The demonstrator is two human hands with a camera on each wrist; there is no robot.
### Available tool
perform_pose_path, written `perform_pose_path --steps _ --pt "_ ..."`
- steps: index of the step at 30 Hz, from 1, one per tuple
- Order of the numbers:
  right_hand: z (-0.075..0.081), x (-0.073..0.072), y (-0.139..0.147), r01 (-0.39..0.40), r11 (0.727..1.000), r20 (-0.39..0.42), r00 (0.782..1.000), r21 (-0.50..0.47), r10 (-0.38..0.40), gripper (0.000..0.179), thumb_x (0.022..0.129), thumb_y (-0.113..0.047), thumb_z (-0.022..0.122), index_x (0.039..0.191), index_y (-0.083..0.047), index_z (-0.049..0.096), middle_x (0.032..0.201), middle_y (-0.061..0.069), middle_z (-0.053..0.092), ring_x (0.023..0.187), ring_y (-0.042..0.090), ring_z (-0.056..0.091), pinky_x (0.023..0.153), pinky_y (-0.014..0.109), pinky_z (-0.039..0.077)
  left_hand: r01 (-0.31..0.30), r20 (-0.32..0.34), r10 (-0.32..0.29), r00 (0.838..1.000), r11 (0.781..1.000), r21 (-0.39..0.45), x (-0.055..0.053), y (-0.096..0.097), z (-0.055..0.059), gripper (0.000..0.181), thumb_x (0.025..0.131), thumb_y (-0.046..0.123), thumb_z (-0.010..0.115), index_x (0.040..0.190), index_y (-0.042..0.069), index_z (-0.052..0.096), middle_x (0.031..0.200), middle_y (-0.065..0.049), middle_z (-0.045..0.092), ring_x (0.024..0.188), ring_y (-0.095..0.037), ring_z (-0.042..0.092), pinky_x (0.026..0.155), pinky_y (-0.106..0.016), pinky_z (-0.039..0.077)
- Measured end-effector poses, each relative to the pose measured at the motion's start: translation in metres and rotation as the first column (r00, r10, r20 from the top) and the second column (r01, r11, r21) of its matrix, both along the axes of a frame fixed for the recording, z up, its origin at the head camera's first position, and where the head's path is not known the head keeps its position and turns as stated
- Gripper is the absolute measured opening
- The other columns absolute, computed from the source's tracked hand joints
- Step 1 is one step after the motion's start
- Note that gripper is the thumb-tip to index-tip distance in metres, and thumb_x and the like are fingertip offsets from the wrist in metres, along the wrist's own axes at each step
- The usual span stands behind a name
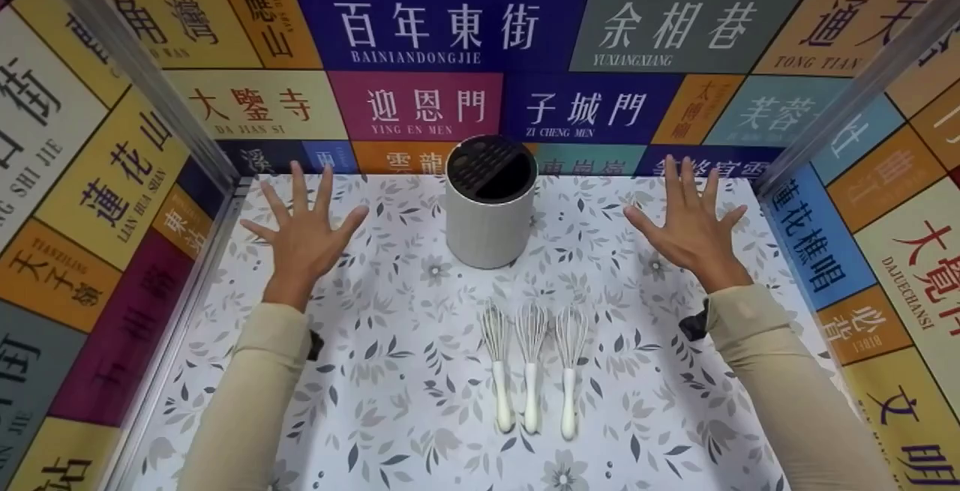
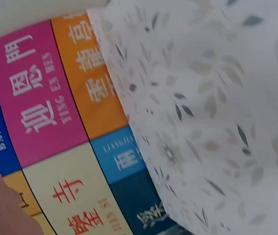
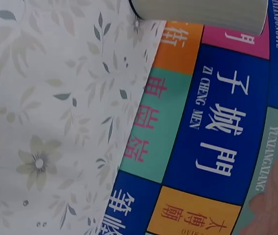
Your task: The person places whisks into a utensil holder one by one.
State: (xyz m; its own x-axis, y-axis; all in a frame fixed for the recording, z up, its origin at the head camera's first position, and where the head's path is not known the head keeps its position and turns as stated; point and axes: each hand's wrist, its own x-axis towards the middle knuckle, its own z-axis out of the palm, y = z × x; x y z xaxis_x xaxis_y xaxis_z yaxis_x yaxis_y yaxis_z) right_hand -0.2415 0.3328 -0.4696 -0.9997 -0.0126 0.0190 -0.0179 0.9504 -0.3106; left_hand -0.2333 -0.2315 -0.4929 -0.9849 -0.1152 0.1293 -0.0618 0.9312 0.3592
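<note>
Fingers spread wide, my left hand (image 1: 306, 240) hovers over the left part of the table and holds nothing. On the other side my right hand (image 1: 691, 232) is spread the same way, also holding nothing. Between them, at the back, stands a white cylindrical holder (image 1: 490, 232) with a black slotted top; part of the holder (image 3: 202, 11) shows in the right wrist view. Nearer to me lie three whisks side by side: a left whisk (image 1: 500, 393), a middle whisk (image 1: 531, 393) and a right whisk (image 1: 568, 401), wire ends pointing away, white handles toward me.
A white cloth with a leaf and flower print (image 1: 390, 416) covers the table. Colourful panels with Chinese lettering (image 1: 439, 19) wall in the back and both sides. Clear corner posts stand at the left (image 1: 150, 64) and right (image 1: 847, 79).
</note>
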Motion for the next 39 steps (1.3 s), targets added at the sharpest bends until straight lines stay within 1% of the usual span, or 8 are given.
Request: perform_pose_path --steps 8,13,17,23,28,31,34,39 --pt "-0.006 0.026 -0.004 0.007 0.989 0.159 0.987 -0.146 0.017 0.102 0.089 -0.085 0.037 0.156 -0.040 -0.026 0.168 0.025 0.015 0.144 0.059 0.028 0.101 0.082 0.025 0.053 0.028 -0.058 0.998 0.987 0.155 0.007 0.044 0.003 0.083 0.093 0.083 0.027 0.162 0.045 0.003 0.172 0.001 -0.011 0.152 -0.050 -0.020 0.103 -0.083 -0.016" --pt "-0.022 0.042 -0.007 -0.016 0.972 0.211 0.975 -0.233 0.066 0.102 0.092 -0.082 0.037 0.163 -0.028 -0.013 0.158 0.024 0.041 0.133 0.055 0.048 0.102 0.073 0.036 0.107 -0.001 -0.110 0.994 0.959 0.262 0.003 0.070 0.007 0.075 0.099 0.073 0.033 0.163 0.038 0.018 0.173 -0.006 0.007 0.157 -0.047 0.003 0.114 -0.079 0.002" --pt "-0.042 0.056 -0.016 -0.038 0.952 0.241 0.964 -0.304 0.115 0.100 0.093 -0.079 0.040 0.166 -0.021 0.002 0.145 0.025 0.056 0.122 0.047 0.060 0.099 0.067 0.044 0.139 -0.045 -0.132 0.990 0.906 0.399 -0.004 0.091 0.010 0.066 0.103 0.061 0.041 0.161 0.030 0.031 0.169 -0.012 0.024 0.154 -0.038 0.025 0.121 -0.063 0.022" --pt "-0.071 0.077 -0.037 -0.066 0.932 0.282 0.943 -0.356 0.174 0.091 0.097 -0.071 0.046 0.161 -0.011 0.024 0.131 0.023 0.065 0.106 0.038 0.069 0.091 0.055 0.052 0.170 -0.126 -0.118 0.985 0.792 0.587 -0.018 0.123 0.011 0.058 0.104 0.045 0.052 0.154 0.016 0.045 0.156 -0.015 0.045 0.143 -0.032 0.045 0.116 -0.047 0.038" --pt "-0.089 0.097 -0.049 -0.033 0.921 0.322 0.932 -0.389 0.170 0.085 0.096 -0.069 0.050 0.153 -0.007 0.038 0.125 0.020 0.068 0.097 0.028 0.070 0.080 0.044 0.055 0.091 -0.052 -0.078 0.996 0.664 0.742 -0.028 0.152 0.010 0.062 0.103 0.045 0.053 0.156 0.016 0.040 0.155 -0.016 0.047 0.139 -0.034 0.051 0.114 -0.044 0.041" --pt "-0.098 0.106 -0.055 -0.001 0.914 0.335 0.930 -0.405 0.149 0.083 0.095 -0.069 0.053 0.148 -0.006 0.044 0.120 0.016 0.070 0.085 0.021 0.069 0.075 0.039 0.053 0.029 -0.002 -0.044 0.999 0.609 0.792 -0.033 0.165 0.009 0.065 0.102 0.047 0.054 0.157 0.016 0.038 0.153 -0.016 0.050 0.138 -0.033 0.052 0.113 -0.043 0.042" --pt "-0.103 0.114 -0.063 0.050 0.904 0.358 0.926 -0.425 0.117 0.083 0.092 -0.070 0.057 0.142 -0.004 0.048 0.112 0.013 0.071 0.072 0.021 0.066 0.067 0.037 0.052 -0.011 0.023 -0.012 1.000 0.586 0.810 -0.038 0.175 0.008 0.064 0.102 0.045 0.055 0.156 0.016 0.039 0.149 -0.016 0.053 0.137 -0.030 0.053 0.111 -0.043 0.044" --pt "-0.106 0.126 -0.075 0.170 0.891 0.460 0.887 -0.422 0.048 0.082 0.084 -0.075 0.064 0.126 -0.005 0.054 0.085 0.013 0.071 0.057 0.028 0.067 0.051 0.037 0.051 -0.064 0.054 0.034 0.998 0.614 0.787 -0.044 0.182 0.005 0.059 0.103 0.041 0.054 0.154 0.015 0.042 0.148 -0.016 0.054 0.139 -0.027 0.050 0.115 -0.043 0.038"
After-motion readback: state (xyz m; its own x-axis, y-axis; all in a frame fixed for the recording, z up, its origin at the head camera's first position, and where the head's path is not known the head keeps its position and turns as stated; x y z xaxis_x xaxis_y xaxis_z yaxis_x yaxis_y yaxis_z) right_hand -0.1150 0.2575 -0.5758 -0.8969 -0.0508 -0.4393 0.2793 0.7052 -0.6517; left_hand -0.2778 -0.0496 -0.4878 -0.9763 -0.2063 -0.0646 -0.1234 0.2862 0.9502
